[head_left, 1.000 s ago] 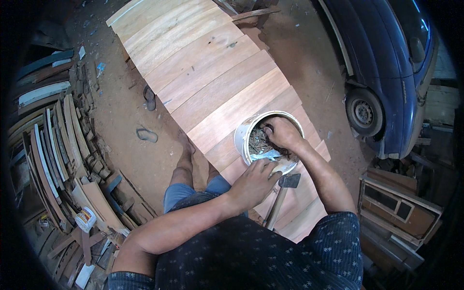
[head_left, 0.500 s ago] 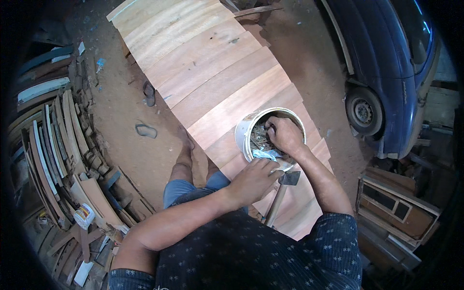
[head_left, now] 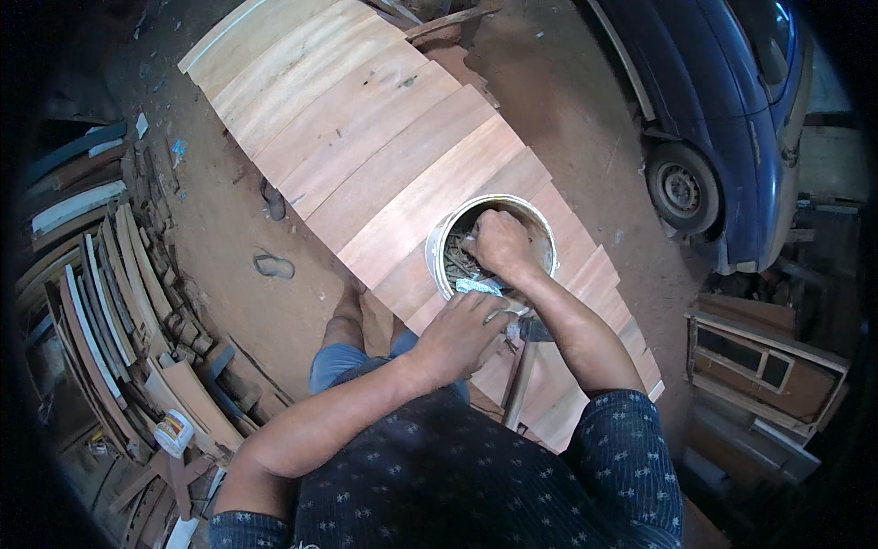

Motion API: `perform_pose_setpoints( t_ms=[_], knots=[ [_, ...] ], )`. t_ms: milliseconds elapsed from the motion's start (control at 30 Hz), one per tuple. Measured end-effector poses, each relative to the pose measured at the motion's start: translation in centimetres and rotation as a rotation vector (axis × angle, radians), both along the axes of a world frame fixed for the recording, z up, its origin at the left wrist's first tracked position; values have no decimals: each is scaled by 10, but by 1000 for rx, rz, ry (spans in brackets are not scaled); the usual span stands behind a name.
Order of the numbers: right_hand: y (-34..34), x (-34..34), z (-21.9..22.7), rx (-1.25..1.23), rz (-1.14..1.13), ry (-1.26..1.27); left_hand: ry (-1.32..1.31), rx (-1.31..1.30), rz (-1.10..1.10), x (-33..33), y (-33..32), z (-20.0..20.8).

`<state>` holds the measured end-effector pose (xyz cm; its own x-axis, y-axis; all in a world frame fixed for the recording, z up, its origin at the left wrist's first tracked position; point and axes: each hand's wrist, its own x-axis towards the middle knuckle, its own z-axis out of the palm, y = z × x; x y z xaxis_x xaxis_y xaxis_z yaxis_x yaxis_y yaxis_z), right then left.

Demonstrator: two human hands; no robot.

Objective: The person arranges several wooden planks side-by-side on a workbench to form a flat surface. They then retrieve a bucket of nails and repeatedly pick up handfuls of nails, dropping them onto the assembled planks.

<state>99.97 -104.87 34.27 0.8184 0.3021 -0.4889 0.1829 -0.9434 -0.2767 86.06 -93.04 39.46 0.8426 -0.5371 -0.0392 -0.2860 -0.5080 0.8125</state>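
Observation:
A round whitish bucket [head_left: 435, 259] stands on a surface of overlapping wooden boards [head_left: 366, 188]. Inside it lies a heap of small, thin brownish pieces that look like nails [head_left: 457, 260], along with a crumpled pale-blue scrap [head_left: 479, 286]. My right hand [head_left: 501, 245] reaches into the bucket with its fingers bent down into the heap; the fingertips are hidden. Just outside the near rim is my left hand [head_left: 460, 337], closed, its fingers curled beside the scrap; what it holds is unclear. A hammer [head_left: 519, 382] lies between my forearms, its dark head close to the bucket.
To the right is a parked blue car [head_left: 732, 137], with a wooden framed panel [head_left: 764, 371] below it. Curved wood strips [head_left: 101, 302] are stacked at the left, near a small white tub [head_left: 174, 432]. Loose sandals [head_left: 273, 266] lie on the dirt floor.
The whole view has shifted slightly, so the bucket and boards appear a little further left. My right hand still works inside the bucket, and my left hand stays at its near rim.

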Motion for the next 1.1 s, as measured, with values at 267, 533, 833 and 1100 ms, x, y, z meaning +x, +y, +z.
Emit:
perform_pose_setpoints(
  t_ms=[267, 533, 833, 1100],
  knots=[
    [-28, 8, 14, 210, 157, 155, 26, -118, -3, 2, 5, -5],
    [-33, -2, 1, 180, 296, 61, 45, -147, -24, 9, 12, -1],
    [-38, -5, -2, 255, 211, -239, 78, -150, -38, 10, 13, 2],
    [-36, -2, 20, 124, 465, -60, 63, -126, -50, 12, 14, 1]
  ],
)
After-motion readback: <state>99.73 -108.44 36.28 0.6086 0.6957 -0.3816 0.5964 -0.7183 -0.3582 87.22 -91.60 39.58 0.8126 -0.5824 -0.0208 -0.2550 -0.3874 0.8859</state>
